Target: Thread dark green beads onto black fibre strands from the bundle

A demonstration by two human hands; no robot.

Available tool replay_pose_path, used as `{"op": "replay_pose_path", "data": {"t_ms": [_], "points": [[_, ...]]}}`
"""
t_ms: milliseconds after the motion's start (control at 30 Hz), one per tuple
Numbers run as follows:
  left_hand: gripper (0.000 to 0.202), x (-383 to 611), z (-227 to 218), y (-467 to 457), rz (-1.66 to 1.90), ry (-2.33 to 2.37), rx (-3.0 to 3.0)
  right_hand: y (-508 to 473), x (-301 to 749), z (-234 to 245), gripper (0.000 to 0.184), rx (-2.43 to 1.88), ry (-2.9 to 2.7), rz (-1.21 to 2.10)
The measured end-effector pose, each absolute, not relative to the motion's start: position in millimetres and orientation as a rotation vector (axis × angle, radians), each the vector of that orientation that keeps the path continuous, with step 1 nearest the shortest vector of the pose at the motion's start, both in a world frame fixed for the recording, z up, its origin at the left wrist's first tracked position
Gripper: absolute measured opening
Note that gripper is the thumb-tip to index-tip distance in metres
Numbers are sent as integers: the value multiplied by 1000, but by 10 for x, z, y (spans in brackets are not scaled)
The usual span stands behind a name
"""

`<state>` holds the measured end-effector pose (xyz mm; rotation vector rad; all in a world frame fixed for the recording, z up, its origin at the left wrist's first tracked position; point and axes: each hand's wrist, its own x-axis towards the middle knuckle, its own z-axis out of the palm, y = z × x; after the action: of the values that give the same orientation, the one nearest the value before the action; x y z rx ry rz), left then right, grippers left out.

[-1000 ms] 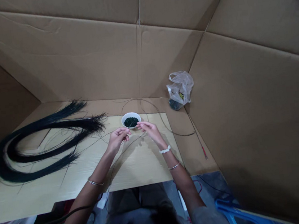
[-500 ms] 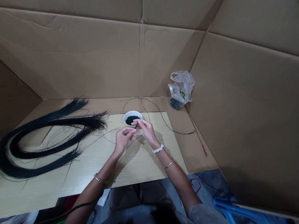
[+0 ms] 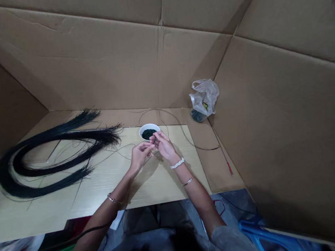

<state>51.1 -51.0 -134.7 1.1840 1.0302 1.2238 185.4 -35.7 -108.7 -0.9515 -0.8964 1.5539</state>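
Note:
My left hand point(image 3: 140, 153) and my right hand point(image 3: 163, 145) meet fingertip to fingertip just in front of a small white bowl point(image 3: 149, 131) filled with dark green beads. Both hands are pinched closed. A thin dark wire point(image 3: 118, 150) runs from my left fingers leftward across the pale wooden board point(image 3: 72, 194). What my right fingers pinch is too small to make out. I wear bracelets on both wrists.
A big curved bundle of black wires point(image 3: 37, 161) lies at the left of the board. A crumpled clear plastic bag point(image 3: 204, 100) sits in the back right corner. Cardboard walls enclose the space. A loose wire loop point(image 3: 184, 135) lies behind the bowl.
My hands have drawn together from a small gap to touching, close in front of the bowl. My right hand reached to the bowl's edge and came back to the left.

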Motion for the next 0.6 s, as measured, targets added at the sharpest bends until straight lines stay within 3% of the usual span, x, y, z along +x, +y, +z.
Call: {"op": "replay_pose_path", "data": {"t_ms": [367, 600], "points": [[53, 496, -1382, -466, 1146, 1020, 1377, -332, 1905, -1096, 30, -965, -930, 1476], [39, 196, -885, -147, 1101, 1005, 1834, -331, 1993, -970, 29, -965, -992, 1300]]}}
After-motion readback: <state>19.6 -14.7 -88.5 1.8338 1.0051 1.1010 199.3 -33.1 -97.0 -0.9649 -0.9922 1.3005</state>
